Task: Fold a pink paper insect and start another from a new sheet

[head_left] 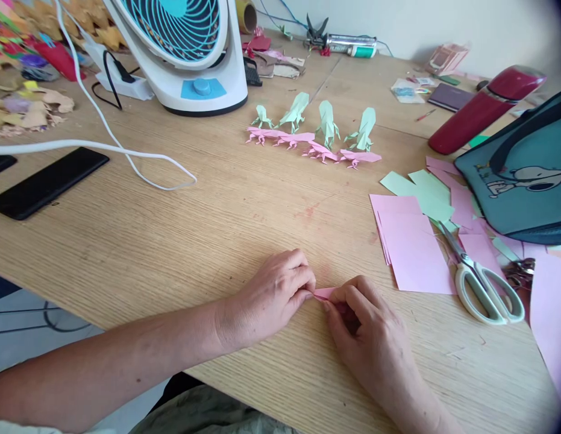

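Note:
Between my two hands, near the table's front edge, is a small folded piece of pink paper [324, 293]. My left hand [280, 289] is closed, pinching its left end between thumb and fingers. The fingers of my right hand [370, 325] pinch the other end, and they hide part of the paper. Just right of my hands lie flat pink paper sheets [418, 253], slightly fanned. Scissors [483, 280] with pale handles rest beside them, blades partly spread. Farther back stands a row of folded green paper figures [326, 123], with pink paper figures [293, 138] in front.
A white fan [203, 90] stands at the back left, its white cable [112, 144] looping over the table. A black phone [49, 181] lies at the left. On the right are green paper pieces [427, 196], a red flask [483, 111] and a teal bag [524, 175].

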A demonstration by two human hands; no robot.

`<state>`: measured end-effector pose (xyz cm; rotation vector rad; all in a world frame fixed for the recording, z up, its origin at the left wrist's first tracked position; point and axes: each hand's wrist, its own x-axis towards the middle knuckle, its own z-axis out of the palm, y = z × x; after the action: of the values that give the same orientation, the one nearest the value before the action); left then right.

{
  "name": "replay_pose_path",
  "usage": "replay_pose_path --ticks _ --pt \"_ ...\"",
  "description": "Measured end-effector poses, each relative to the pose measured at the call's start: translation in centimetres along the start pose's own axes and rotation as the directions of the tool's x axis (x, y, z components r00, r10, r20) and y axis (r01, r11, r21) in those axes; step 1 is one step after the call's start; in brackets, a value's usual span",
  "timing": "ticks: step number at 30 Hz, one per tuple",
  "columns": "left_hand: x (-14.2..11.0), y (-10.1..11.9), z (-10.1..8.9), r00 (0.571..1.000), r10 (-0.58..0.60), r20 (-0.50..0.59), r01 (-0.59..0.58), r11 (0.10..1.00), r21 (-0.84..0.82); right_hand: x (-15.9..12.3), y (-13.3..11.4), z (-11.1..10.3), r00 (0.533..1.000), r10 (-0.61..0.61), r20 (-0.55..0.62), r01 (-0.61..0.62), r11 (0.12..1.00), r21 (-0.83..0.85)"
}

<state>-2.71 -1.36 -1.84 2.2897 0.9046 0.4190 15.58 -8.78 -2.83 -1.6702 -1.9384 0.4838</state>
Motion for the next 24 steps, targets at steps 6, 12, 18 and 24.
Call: replay_pose_path --ticks 6,12,18,24 --pt "0.23 -0.04 -0.23 0.998 0.022 0.059 -0.023 0.999 0.024 0.1 -0.15 -0.12 1.0 0.009 -0.003 -0.009 1.0 0.016" --pt "0.21 0.18 -0.16 0.998 0.016 0.054 -0.02 0.998 0.062 0.17 -0.09 -0.17 1.0 -0.001 -0.001 0.001 1.0 0.012" --pt "0.32 0.44 0.43 0.999 -0.036 0.0 0.035 0.996 0.082 0.21 -0.08 -0.14 1.0 0.007 0.008 -0.007 1.0 -0.005" --pt "0.55 0.54 0.59 0.998 -0.057 -0.015 0.058 0.993 0.104 0.38 -0.24 -0.32 1.0 -0.022 -0.019 0.023 1.0 0.02"
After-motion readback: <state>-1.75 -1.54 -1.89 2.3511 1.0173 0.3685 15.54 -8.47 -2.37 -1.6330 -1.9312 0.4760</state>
